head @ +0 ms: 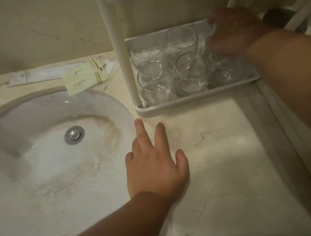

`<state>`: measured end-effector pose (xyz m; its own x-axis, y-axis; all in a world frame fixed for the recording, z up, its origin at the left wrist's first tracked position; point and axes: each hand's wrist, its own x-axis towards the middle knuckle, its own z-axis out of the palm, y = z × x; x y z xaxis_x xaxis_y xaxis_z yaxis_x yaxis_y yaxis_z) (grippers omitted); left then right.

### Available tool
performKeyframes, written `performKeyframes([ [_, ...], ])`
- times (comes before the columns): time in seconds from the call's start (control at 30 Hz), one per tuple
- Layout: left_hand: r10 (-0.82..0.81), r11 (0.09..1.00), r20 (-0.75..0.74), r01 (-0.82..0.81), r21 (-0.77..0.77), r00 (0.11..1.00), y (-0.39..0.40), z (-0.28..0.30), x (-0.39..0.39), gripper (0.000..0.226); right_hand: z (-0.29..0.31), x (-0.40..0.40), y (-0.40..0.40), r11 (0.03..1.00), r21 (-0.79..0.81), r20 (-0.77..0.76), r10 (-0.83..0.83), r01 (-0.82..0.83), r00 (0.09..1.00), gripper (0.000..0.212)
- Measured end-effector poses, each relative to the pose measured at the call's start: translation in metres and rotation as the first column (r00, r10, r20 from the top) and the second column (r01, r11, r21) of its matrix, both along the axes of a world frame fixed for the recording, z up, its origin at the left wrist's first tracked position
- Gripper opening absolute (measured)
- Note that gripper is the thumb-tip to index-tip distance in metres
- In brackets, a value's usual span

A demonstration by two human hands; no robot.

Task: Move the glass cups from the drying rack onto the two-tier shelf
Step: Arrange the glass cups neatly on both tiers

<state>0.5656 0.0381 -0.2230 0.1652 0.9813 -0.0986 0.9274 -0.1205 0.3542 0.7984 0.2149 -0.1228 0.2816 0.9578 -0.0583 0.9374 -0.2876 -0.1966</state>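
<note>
Left hand (154,165) laid flat on counter (220,158), fingers spread wide, nothing held. Sink (33,160) seen at 9 o'clock. At 1 o'clock, four glass cups (191,74) stood in bottom tray of white shelf (199,97). Right hand (235,31) closed around fifth cup (225,72), at tray's right end.

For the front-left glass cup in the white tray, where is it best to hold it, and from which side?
Probably grip the front-left glass cup around its rounded belly, coming from the front and above. It stands upright, the white post blocks its left, and another cup crowds its right.
</note>
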Motion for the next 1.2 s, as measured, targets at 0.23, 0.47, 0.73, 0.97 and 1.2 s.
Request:
performKeyframes([
  [0.23, -0.003, 1.0, -0.006, 0.003, 0.003, 1.0, 0.0, 0.0, 0.0, 0.066, 0.007, -0.002, 0.003, 1.0, 0.022, -0.036, 0.017, -0.017, 0.999, 0.045],
  [0.47, -0.003, 1.0, 0.002, 0.003, 0.002, 1.0, 0.0, 0.0, 0.0, 0.066, 0.004, -0.012, 0.001, 0.998, 0.037, -0.113, 0.049, -0.045, 0.992, 0.048],
  [0.73, -0.006, 1.0, -0.004, 0.006, -0.002, 1.0, 0.0, 0.0, 0.001, 0.066, 0.001, -0.014, 0.003, 0.998, -0.011, -0.145, 0.056, -0.058, 0.988, 0.054],
  [0.97, -0.008, 1.0, -0.013, 0.008, 0.002, 1.0, 0.0, 0.0, 0.0, 0.064, -0.008, -0.012, -0.01, 0.997, 0.048, -0.089, 0.063, -0.059, 0.994, 0.06],
  [1.2, -0.01, 1.0, -0.021, 0.01, 0.006, 1.0, 0.001, -0.002, 0.001, 0.064, -0.004, -0.006, -0.011, 0.995, 0.022, -0.09, 0.103, -0.102, 0.991, 0.065],
])
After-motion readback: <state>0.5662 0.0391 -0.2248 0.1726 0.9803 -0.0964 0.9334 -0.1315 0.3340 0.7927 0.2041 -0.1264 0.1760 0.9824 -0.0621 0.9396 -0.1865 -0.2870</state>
